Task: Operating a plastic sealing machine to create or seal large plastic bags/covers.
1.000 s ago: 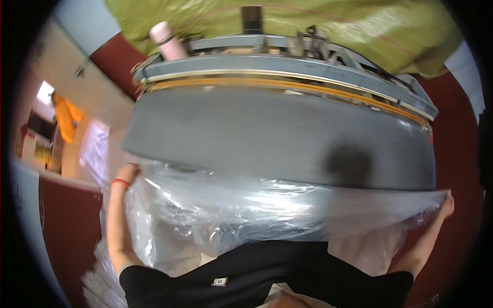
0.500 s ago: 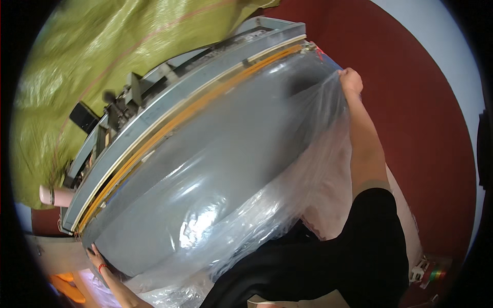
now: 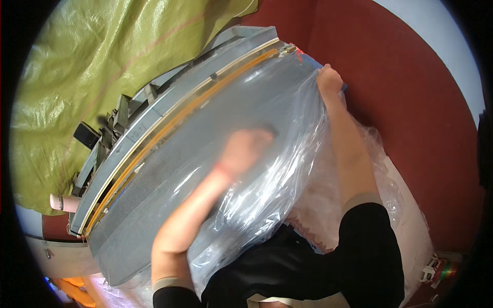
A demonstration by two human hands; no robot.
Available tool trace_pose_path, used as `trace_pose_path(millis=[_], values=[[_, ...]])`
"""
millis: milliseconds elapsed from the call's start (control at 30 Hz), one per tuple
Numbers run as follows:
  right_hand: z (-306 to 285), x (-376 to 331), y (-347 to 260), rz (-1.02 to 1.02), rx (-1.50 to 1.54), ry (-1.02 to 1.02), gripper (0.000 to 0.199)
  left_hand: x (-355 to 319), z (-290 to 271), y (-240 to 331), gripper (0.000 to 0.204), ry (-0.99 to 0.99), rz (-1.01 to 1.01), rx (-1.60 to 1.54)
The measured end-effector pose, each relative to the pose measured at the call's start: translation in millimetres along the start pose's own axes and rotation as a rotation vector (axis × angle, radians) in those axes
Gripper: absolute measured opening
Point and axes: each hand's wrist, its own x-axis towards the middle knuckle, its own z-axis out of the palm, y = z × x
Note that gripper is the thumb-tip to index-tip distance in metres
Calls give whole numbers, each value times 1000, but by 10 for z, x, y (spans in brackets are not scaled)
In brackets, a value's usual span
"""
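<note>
A clear plastic sheet (image 3: 272, 190) lies crumpled and shiny along the near side of a long grey flat surface (image 3: 149, 179). My right hand (image 3: 329, 82) is closed on the sheet's gathered edge at the far right corner, pulling it into taut folds. My left hand (image 3: 244, 149) is over the middle of the grey surface, the arm reaching up from below. Motion smears its fingers, so I cannot tell whether they hold anything; a dark blur shows beside them.
A metal frame (image 3: 205, 84) with an orange strip (image 3: 190, 109) borders the far side. Beyond hangs a yellow-green woven sheet (image 3: 113, 56). A pink cylinder (image 3: 64, 202) and a black box (image 3: 86, 134) sit at the left. Right is a dark red surface (image 3: 411, 102).
My left hand has left the near left corner and swung up and right to the middle. More plastic is bunched toward the right; my right hand keeps its grip.
</note>
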Motion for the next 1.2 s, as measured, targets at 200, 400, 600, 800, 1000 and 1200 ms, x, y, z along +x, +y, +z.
trace_pose_path(millis=[200,400,600,800,1000,1200], values=[[-37,5,7,32,33,5,22,729,535,169,13,-81,-294,393],[-14,-2,-35,16,-53,-27,23,22,58,447,11,-282,-628,-1082],[59,61,98,-7,-76,-86,33,-2103,-343,568,17,-394,-441,-874],[101,114,131,-28,-109,-107,34,-4041,-1351,891,21,-242,-1093,-715],[217,176,249,-14,-139,-107,38,-4955,-2654,1105,22,136,-1314,557],[383,309,438,-61,-144,-126,37,-4792,-2997,443,27,1106,-850,-59]])
